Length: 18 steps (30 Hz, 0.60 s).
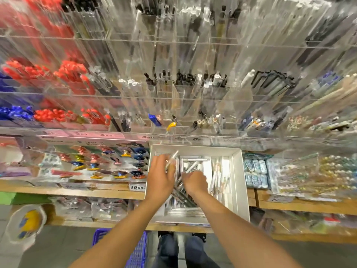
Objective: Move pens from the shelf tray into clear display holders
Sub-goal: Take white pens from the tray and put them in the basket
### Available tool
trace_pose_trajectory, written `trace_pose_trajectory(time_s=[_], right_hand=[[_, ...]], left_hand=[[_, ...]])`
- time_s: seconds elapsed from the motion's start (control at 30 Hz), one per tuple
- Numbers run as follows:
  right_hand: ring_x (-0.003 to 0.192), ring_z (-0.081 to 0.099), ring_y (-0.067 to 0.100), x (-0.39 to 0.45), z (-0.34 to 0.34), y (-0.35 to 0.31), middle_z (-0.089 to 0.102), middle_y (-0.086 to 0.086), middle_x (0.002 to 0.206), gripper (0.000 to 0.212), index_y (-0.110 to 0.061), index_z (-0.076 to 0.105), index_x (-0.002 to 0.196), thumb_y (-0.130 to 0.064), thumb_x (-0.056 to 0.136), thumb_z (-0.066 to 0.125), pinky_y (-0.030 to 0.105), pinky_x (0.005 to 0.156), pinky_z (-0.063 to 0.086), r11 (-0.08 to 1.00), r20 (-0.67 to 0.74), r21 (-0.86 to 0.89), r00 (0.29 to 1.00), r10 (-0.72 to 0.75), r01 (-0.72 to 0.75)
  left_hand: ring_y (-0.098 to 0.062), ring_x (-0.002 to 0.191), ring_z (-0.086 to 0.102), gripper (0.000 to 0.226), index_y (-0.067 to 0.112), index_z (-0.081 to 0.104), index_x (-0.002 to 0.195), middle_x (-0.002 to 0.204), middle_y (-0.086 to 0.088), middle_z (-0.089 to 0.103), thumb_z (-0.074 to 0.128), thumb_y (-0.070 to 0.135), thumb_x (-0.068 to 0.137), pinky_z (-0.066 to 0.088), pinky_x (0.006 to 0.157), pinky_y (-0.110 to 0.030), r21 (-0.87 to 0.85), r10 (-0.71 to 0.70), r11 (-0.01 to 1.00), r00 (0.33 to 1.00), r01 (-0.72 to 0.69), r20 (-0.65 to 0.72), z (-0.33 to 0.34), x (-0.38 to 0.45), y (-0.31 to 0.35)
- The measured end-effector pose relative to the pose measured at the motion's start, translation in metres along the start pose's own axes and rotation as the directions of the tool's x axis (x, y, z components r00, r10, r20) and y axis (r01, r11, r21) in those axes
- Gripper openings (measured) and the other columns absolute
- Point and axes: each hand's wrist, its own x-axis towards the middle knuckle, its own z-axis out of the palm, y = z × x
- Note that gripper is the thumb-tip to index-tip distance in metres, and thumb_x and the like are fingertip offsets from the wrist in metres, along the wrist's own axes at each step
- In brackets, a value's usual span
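A white tray (238, 171) on the wooden shelf holds several clear and silver pens (191, 165). My left hand (160, 176) is over the tray's left side and grips a few clear pens (172, 158) that stick up past the fingers. My right hand (195, 182) reaches into the middle of the tray with curled fingers on the pile of pens; which pen it grasps is hidden. Above the tray rise rows of clear display holders (193, 93) with black, clear, red and blue pens. The picture is blurred.
Red pens (71, 70) and blue pens (15, 111) fill the holders at left. Packs of clips (108, 163) lie left of the tray, and packaged goods (257, 171) lie to its right. A blue basket (139, 248) stands on the floor below.
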Motion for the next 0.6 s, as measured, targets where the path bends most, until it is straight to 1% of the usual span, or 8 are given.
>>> trace_pose_trajectory(time_s=[0.07, 0.2, 0.27, 0.37, 0.43, 0.47, 0.53, 0.6], right_hand=[[0.046, 0.05, 0.008, 0.006, 0.005, -0.004, 0.054, -0.006, 0.057, 0.04, -0.019, 0.048, 0.061, -0.039, 0.095, 0.055, 0.02, 0.041, 0.03, 0.999, -0.016, -0.042, 1.0, 0.021, -0.022], [0.049, 0.055, 0.011, 0.007, 0.007, -0.014, 0.059, -0.003, 0.06, 0.031, -0.013, 0.055, 0.068, -0.036, 0.089, 0.058, 0.019, 0.04, 0.031, 0.995, -0.023, -0.037, 0.995, 0.095, -0.096], [0.04, 0.055, 0.008, 0.002, 0.003, -0.014, 0.061, -0.004, 0.057, 0.027, -0.01, 0.059, 0.076, -0.034, 0.089, 0.056, 0.016, 0.038, 0.032, 0.991, 0.028, 0.038, 0.991, 0.127, -0.129], [0.037, 0.054, 0.007, -0.009, -0.011, -0.004, 0.067, 0.003, 0.063, 0.029, -0.001, 0.06, 0.108, -0.026, 0.097, 0.048, 0.021, 0.04, 0.039, 0.971, 0.184, 0.167, 0.973, 0.141, -0.172], [0.041, 0.053, 0.008, -0.024, -0.024, 0.004, 0.07, 0.011, 0.078, 0.038, -0.001, 0.043, 0.134, -0.02, 0.101, 0.046, 0.019, 0.042, 0.04, 0.946, 0.294, 0.26, 0.949, 0.113, -0.193], [0.045, 0.054, 0.009, -0.033, -0.03, 0.009, 0.071, 0.014, 0.085, 0.035, -0.003, 0.041, 0.134, -0.016, 0.102, 0.046, 0.021, 0.045, 0.043, 0.934, 0.338, 0.305, 0.938, 0.076, -0.186], [0.049, 0.058, 0.013, -0.051, -0.04, 0.017, 0.071, 0.016, 0.092, 0.015, -0.002, 0.053, 0.108, -0.013, 0.101, 0.045, 0.024, 0.052, 0.048, 0.935, 0.407, 0.335, 0.913, -0.037, -0.111], [0.053, 0.062, 0.014, -0.07, -0.045, 0.023, 0.073, 0.012, 0.09, 0.017, -0.006, 0.056, 0.093, -0.017, 0.101, 0.046, 0.026, 0.051, 0.049, 0.957, 0.453, 0.289, 0.876, -0.168, 0.034]], left_hand=[[-0.01, 0.08, 0.05, 0.006, 0.013, 0.055, 0.101, 0.095, -0.001, 0.055, 0.056, 0.019, 0.099, 0.034, 0.066, -0.016, -0.082, -0.074, 0.994, 0.997, 0.073, -0.019, -0.005, -0.006, 0.002], [-0.025, 0.083, 0.057, 0.011, 0.015, 0.055, 0.101, 0.098, -0.007, 0.059, 0.052, 0.026, 0.101, 0.048, 0.076, -0.039, -0.249, -0.276, 0.918, 0.949, 0.307, 0.153, -0.007, -0.012, 0.005], [-0.022, 0.078, 0.056, 0.011, 0.018, 0.054, 0.1, 0.099, -0.007, 0.059, 0.051, 0.028, 0.102, 0.048, 0.073, -0.038, -0.287, -0.376, 0.856, 0.899, 0.43, 0.226, -0.007, -0.012, 0.004], [-0.01, 0.061, 0.052, 0.01, 0.017, 0.054, 0.099, 0.091, -0.005, 0.063, 0.051, 0.026, 0.102, 0.044, 0.061, -0.027, -0.348, -0.467, 0.749, 0.822, 0.564, 0.325, -0.007, -0.011, 0.0], [-0.008, 0.054, 0.048, 0.01, 0.013, 0.055, 0.1, 0.085, -0.002, 0.064, 0.053, 0.023, 0.101, 0.041, 0.056, -0.026, -0.375, -0.499, 0.688, 0.78, 0.621, 0.376, -0.006, -0.009, -0.004], [-0.009, 0.055, 0.047, 0.009, 0.013, 0.056, 0.102, 0.085, -0.002, 0.063, 0.055, 0.022, 0.1, 0.04, 0.055, -0.026, -0.384, -0.512, 0.659, 0.76, 0.647, 0.401, -0.005, -0.009, -0.006], [-0.011, 0.058, 0.046, 0.012, 0.012, 0.057, 0.105, 0.086, -0.004, 0.061, 0.059, 0.021, 0.098, 0.041, 0.054, -0.025, -0.391, -0.528, 0.609, 0.721, 0.69, 0.449, -0.005, -0.01, -0.005], [-0.01, 0.058, 0.047, 0.022, 0.011, 0.056, 0.109, 0.084, -0.003, 0.063, 0.063, 0.025, 0.095, 0.044, 0.054, -0.024, -0.4, -0.519, 0.574, 0.696, 0.714, 0.496, -0.005, -0.012, -0.001]])
